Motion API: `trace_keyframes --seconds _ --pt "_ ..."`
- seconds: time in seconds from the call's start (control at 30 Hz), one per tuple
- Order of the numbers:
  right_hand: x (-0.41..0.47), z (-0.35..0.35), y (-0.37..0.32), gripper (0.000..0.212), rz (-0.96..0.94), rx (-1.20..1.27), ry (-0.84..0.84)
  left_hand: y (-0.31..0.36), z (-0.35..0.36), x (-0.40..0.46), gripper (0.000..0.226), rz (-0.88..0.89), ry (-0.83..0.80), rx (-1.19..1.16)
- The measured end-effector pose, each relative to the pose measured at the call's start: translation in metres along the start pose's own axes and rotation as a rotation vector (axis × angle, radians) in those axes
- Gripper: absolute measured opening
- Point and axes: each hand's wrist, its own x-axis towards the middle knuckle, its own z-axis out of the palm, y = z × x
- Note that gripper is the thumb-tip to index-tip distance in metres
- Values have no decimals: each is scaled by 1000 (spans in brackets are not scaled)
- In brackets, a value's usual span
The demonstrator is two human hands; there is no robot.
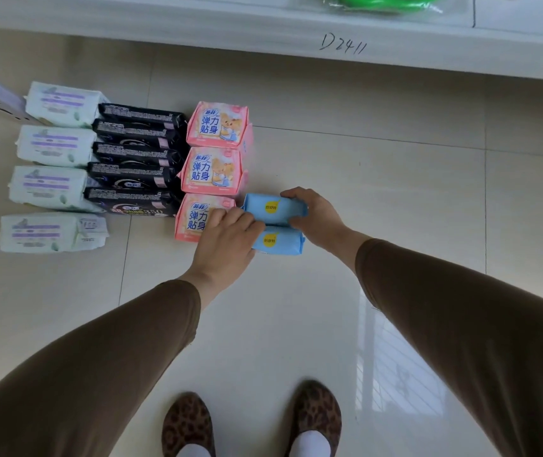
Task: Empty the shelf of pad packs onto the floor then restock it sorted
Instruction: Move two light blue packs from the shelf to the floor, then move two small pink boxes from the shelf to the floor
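Green plastic-wrapped item (383, 3) up top; leopard-print slippers (253, 423) on glossy tiled floor (395, 192).

Green item (383, 3) cut by top edge; left hand (227, 239) hides nearer blue pack (280, 241) partly; mint pack (57, 102) print blurred.

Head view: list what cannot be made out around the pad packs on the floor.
- Nearest pink pack: its right part is hidden by the left hand.
- Lower blue pack: its left end is covered by the same hand.
- Upper blue pack: its right end is hidden by the right hand.
- White packs: print is too blurred to read.
- Green item on the shelf: cut off by the top edge.
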Motion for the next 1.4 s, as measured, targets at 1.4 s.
trace_keyframes --seconds 1.4 --pt "-290 -187 -328 80 -356 -683 178 -21 -465 -58 106 -104 -77 -159"
